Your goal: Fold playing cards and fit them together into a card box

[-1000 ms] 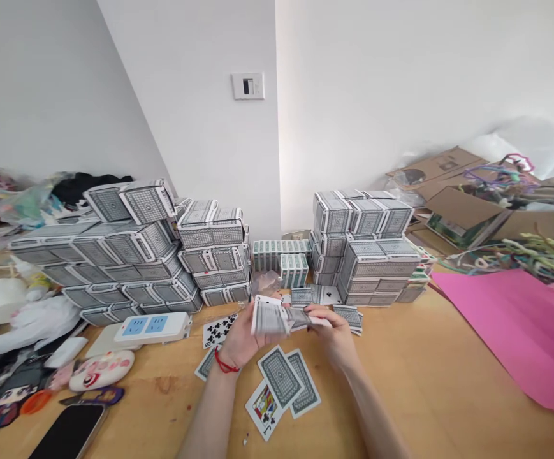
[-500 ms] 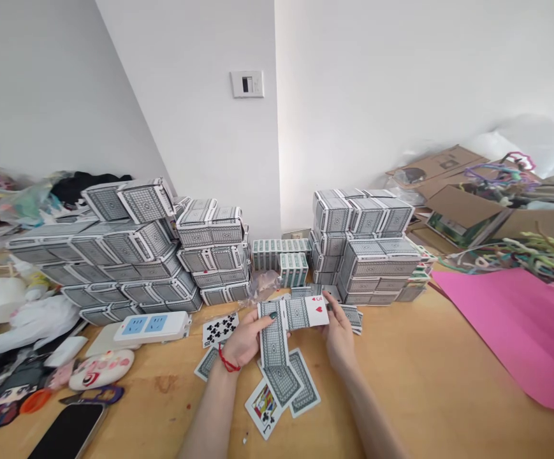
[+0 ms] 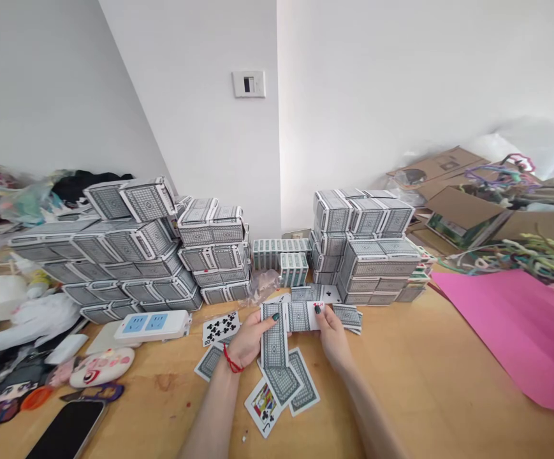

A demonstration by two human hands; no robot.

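My left hand (image 3: pixel 250 338), with a red string at the wrist, pinches an upright playing card (image 3: pixel 275 338) with a grey patterned back, thumb across its front. A folded playing card (image 3: pixel 299 317) extends sideways from it. My right hand (image 3: pixel 333 335) grips that card's white right end, thumb over a red three; its other fingers are hidden behind. Below lie loose cards, some back up (image 3: pixel 305 386), and a jack of clubs (image 3: pixel 264 408) face up. A ten of clubs (image 3: pixel 220 328) lies left of my left hand. A small pile of folded cards (image 3: pixel 348 317) is just beyond my right hand.
Stacked blocks of folded cards stand at the left (image 3: pixel 128 242), centre left (image 3: pixel 212 248) and right (image 3: pixel 377 255). A white power strip (image 3: pixel 152 326), a phone (image 3: pixel 69 430) and trinkets lie left. Pink paper (image 3: pixel 520 344) and a cardboard box (image 3: pixel 468 207) are at the right.
The sideways card has tilted to nearly level and its right end has dropped slightly. My right thumb has moved onto its front, covering part of the red three. My left hand keeps its grip.
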